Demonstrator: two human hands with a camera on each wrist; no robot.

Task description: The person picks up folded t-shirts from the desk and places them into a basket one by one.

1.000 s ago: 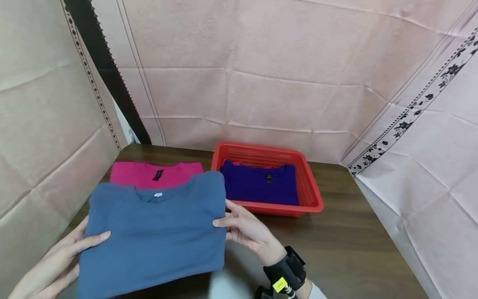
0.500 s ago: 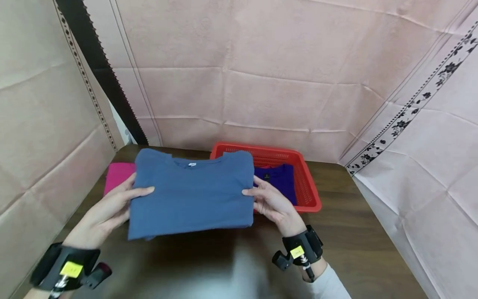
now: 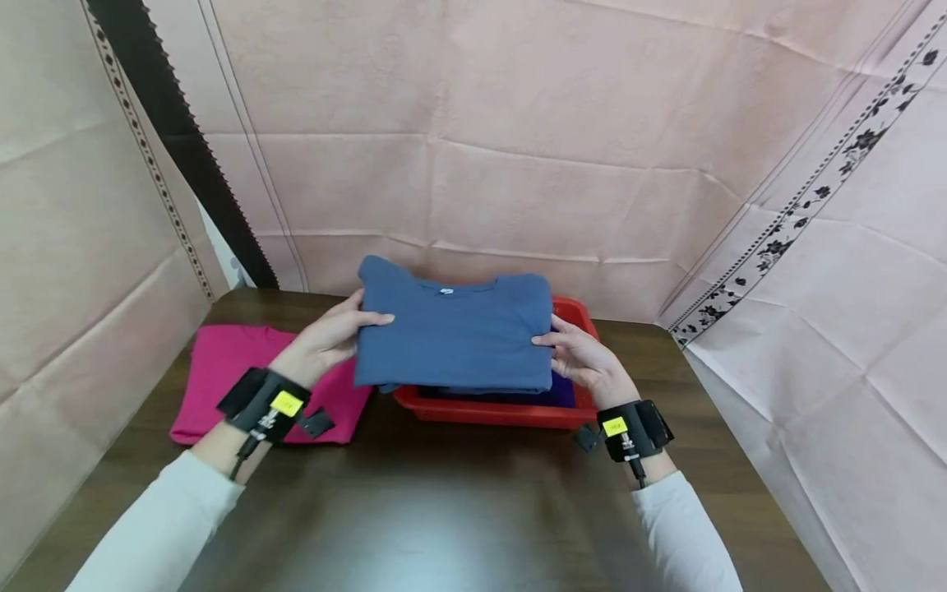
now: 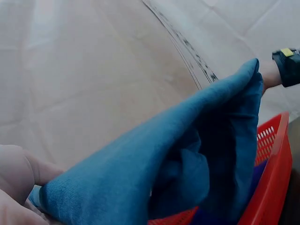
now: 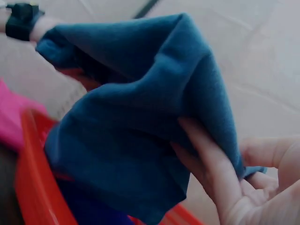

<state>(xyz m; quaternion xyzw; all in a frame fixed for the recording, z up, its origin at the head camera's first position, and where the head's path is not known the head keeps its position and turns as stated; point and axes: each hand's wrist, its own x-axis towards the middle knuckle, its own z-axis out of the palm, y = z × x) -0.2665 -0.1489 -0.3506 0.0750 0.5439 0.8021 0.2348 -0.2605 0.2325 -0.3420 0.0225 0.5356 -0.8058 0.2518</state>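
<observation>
A folded blue shirt [image 3: 455, 337] is held up over the red plastic basket [image 3: 488, 413], hiding most of it in the head view. My left hand [image 3: 334, 331] grips the shirt's left edge, thumb on top. At the right edge my right hand [image 3: 584, 359] pinches it between thumb and fingers, which the right wrist view shows reaching underneath the cloth [image 5: 140, 93]. Below the blue shirt, a folded purple shirt [image 3: 564, 393] lies inside the basket. To the left, a folded pink shirt [image 3: 214, 378] rests on the table, partly covered by my left forearm.
The brown wooden table [image 3: 414, 510] stretches in front of the basket and to its right. Pale cloth walls [image 3: 518, 164] enclose the back and both sides. Each wrist wears a black camera strap [image 3: 639, 432].
Both hands have carried the blue shirt rightward and away from me, from in front of the pink shirt to over the basket. More of the pink shirt now shows.
</observation>
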